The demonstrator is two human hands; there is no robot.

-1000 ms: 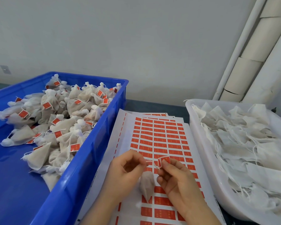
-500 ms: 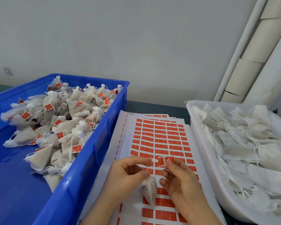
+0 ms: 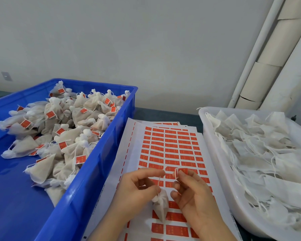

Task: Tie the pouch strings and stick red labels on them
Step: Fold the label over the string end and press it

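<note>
L hand (image 3: 139,186) pinches thin string (image 3: 159,182), limp gauzy pouch (image 3: 161,206), R hand (image 3: 191,192) glossy red label (image 3: 180,172)

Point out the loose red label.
Head view, lower middle: the right hand pinches the label above the sheet, beside the string in the left hand.

A plain pale grey painted wall (image 3: 146,49) fills the upper half of the view under soft, even light. Low on its left sits 1 small grey rectangular wall plate (image 3: 6,76). At the right, 1 thin white pipe (image 3: 250,54) slants up the wall, with a tan tube of stacked cylindrical sections (image 3: 268,66) just beside it. A strip of dark blue-grey table (image 3: 165,113) meets the wall's base.
</note>
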